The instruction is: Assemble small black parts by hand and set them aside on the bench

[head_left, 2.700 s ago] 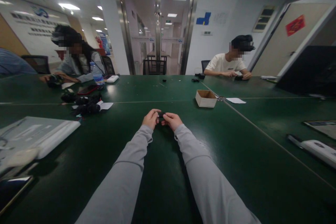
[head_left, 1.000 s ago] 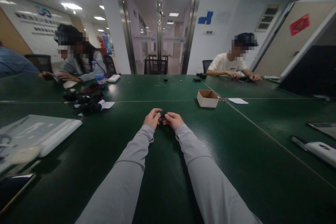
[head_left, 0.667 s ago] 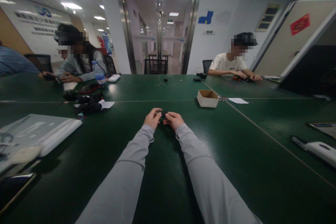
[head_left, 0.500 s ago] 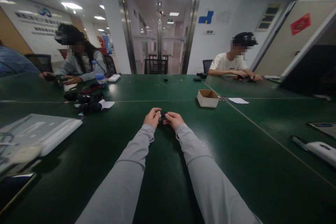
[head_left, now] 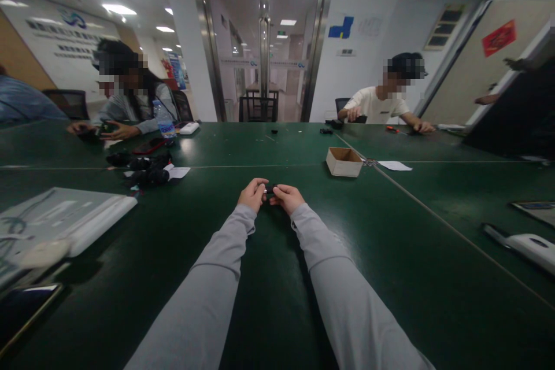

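Observation:
My left hand [head_left: 252,194] and my right hand [head_left: 288,199] meet over the green table [head_left: 277,254], near the middle of the view. Between their fingertips is a small dark object with a shiny metal end [head_left: 269,189]. Its metal end lies at my left thumb, while my right thumb and fingers pinch the dark end. Both hands are closed on it. The fingers cover much of the object, and it is too small for me to tell its kind.
An open box [head_left: 344,162] stands ahead to the right, beside a white paper [head_left: 394,166]. Black gear [head_left: 150,169] and a water bottle [head_left: 163,120] are ahead left. A pale flat case [head_left: 99,214] and a phone [head_left: 26,315] lie at left. Two co-workers sit across the table.
My hands and the small object have hardly moved. The co-worker at the far right has raised one hand, now with a dark item, toward the table's far edge.

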A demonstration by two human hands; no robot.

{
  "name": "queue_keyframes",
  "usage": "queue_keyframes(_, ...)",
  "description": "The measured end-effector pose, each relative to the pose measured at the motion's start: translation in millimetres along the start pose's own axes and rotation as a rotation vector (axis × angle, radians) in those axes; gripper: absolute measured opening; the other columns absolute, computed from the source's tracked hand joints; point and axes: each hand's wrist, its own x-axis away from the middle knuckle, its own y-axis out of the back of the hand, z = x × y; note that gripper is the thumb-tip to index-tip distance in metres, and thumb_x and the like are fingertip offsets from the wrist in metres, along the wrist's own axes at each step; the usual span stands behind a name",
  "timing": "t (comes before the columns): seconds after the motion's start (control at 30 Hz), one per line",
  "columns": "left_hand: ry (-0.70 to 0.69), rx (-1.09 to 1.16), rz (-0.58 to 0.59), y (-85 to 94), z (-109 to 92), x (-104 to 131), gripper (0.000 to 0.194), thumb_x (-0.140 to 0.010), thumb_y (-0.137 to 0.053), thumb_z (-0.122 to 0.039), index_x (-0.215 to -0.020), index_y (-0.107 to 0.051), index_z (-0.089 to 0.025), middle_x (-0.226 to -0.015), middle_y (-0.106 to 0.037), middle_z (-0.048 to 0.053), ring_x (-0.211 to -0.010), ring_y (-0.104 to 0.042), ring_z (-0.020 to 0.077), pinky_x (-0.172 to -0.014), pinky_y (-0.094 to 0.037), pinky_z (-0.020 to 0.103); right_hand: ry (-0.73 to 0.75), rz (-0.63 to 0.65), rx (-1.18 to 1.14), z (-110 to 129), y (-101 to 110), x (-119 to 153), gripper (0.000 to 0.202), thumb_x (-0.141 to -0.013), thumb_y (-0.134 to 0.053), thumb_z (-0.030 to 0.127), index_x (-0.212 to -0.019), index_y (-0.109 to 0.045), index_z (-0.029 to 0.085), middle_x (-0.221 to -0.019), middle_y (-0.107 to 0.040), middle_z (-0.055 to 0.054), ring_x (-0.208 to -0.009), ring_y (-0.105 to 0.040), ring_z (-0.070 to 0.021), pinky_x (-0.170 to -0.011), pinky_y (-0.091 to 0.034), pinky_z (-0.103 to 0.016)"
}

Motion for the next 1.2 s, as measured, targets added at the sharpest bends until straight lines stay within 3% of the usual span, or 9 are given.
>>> queue_keyframes(0.13, 0.009, -0.025, 0.002, 0.4, 0, 0, 0.031, -0.08, -0.038, -0.038, -0.095, -0.057, -0.019, -0.048, -0.045, -0.004, -0.042, -0.042, 0.0079, -0.043, -0.034, 0.018, 0.008, -0.008, -0.011, -2, 0, -1, 0.011, -0.073, -0.067, 0.015, -0.069, -0.057, 0.011, -0.053, -0.057, -0.001, -0.043, -0.055, -0.0105, -0.042, -0.05, -0.019)
queue_keyframes(0.33, 0.009, 0.086, 0.035, 0.2, 1, -1, 0.028, -0.073, -0.042, -0.025, -0.097, -0.056, -0.02, -0.055, -0.047, -0.005, -0.041, -0.04, 0.0066, -0.042, -0.033, 0.019, -0.003, 0.006, -0.005, 0, 1, 0, 0.01, -0.075, -0.066, 0.016, -0.071, -0.058, 0.011, -0.055, -0.059, -0.002, -0.044, -0.055, -0.0102, -0.042, -0.05, -0.018)
queue_keyframes(0.63, 0.022, 0.045, 0.034, 1.0, 0, 0, 0.029, -0.077, -0.039, -0.032, -0.093, -0.059, -0.018, -0.047, -0.044, -0.004, -0.044, -0.041, 0.0086, -0.044, -0.032, 0.019, -0.041, -0.074, 0.009, -2, -1, -5, 0.009, -0.076, -0.062, 0.011, -0.069, -0.056, 0.01, -0.051, -0.056, -0.002, -0.041, -0.054, -0.0107, -0.039, -0.049, -0.019)
queue_keyframes(0.9, -0.002, 0.066, 0.049, 2.0, 0, -1, 0.027, -0.075, -0.043, -0.031, -0.093, -0.059, -0.018, -0.048, -0.044, -0.005, -0.047, -0.042, 0.0089, -0.047, -0.033, 0.019, -0.015, -0.015, -0.019, 3, 0, 3, 0.006, -0.075, -0.062, 0.01, -0.07, -0.059, 0.009, -0.054, -0.058, -0.003, -0.044, -0.056, -0.0109, -0.043, -0.05, -0.019)
queue_keyframes(1.03, -0.025, 0.22, 0.048, -2.7, -2, 3, 0.033, -0.068, -0.057, -0.035, -0.095, -0.056, -0.016, -0.056, -0.049, -0.004, -0.051, -0.045, 0.008, -0.049, -0.036, 0.019, -0.006, -0.096, -0.066, 7, -3, 6, 0.008, -0.072, -0.065, 0.012, -0.069, -0.058, 0.01, -0.05, -0.056, -0.002, -0.041, -0.055, -0.0121, -0.04, -0.049, -0.02)
queue_keyframes(1.2, 0.062, 0.467, -0.065, -17.6, -6, 10, 0.051, -0.058, -0.068, -0.042, -0.099, -0.056, -0.014, -0.07, -0.055, 0.0, -0.047, -0.042, 0.0054, -0.043, -0.034, 0.019, -0.065, -0.18, -0.311, 16, -16, 21, 0.007, -0.076, -0.06, 0.011, -0.071, -0.056, 0.011, -0.052, -0.057, -0.002, -0.041, -0.053, -0.0107, -0.045, -0.051, -0.023)
